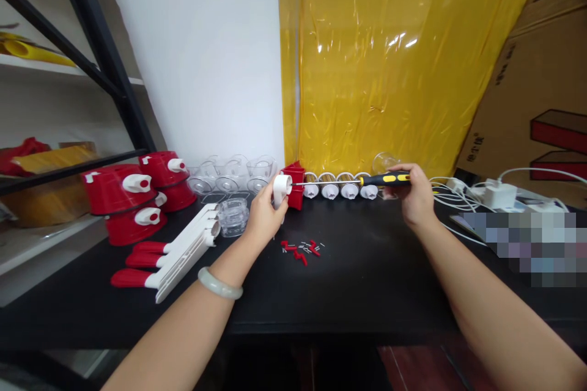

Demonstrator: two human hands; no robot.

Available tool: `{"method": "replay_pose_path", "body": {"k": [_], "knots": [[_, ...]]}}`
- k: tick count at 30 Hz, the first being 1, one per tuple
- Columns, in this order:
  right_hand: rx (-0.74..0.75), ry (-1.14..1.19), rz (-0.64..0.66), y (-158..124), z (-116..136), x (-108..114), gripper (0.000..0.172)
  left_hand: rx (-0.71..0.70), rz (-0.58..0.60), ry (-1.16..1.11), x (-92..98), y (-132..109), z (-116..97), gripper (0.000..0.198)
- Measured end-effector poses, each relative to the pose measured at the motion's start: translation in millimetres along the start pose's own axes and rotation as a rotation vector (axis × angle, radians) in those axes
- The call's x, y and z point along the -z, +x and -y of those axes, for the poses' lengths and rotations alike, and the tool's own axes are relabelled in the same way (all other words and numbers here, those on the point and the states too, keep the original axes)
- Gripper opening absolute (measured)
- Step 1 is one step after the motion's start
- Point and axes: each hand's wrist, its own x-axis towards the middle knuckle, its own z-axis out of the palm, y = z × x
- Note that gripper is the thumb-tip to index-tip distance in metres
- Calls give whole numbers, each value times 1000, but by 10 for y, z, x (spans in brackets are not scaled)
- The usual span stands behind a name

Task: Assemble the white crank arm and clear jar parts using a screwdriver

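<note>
Raised above the black table, my left hand (pixel 266 215) is closed around a small white plastic part (pixel 280 186) with a round opening facing right. My right hand (pixel 417 198) grips the black and yellow handle of a screwdriver (pixel 386 179). Its thin shaft runs left, and the tip is at or inside the white part's opening; I cannot tell how deep. On the table below lie a few small red clips (pixel 300 256) with several tiny metal pins or screws (pixel 304 248) among them.
Stacked red bases (pixel 132 226) with white knobs stand left, beside white arms with red handles (pixel 183 250). Clear cups (pixel 228 180), clear rings (pixel 233 217), a red part (pixel 296 186) and white-ended grater drums (pixel 330 188) line the back. White cables and chargers (pixel 499 195) lie right.
</note>
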Motion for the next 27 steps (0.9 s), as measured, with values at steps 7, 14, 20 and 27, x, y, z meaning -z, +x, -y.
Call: {"method": "replay_pose_path", "body": {"k": [7, 14, 20, 27], "knots": [[-14, 13, 17, 34, -15, 18, 25, 1, 13, -21, -4, -8, -6, 62], [-80, -94, 17, -12, 31, 6, 37, -4, -4, -9, -1, -2, 2, 60], [-23, -4, 39, 49, -81, 65, 28, -7, 1, -9, -2, -7, -4, 61], [-52, -44, 38, 38, 3, 26, 28, 9, -4, -13, 6, -6, -20, 60]]}}
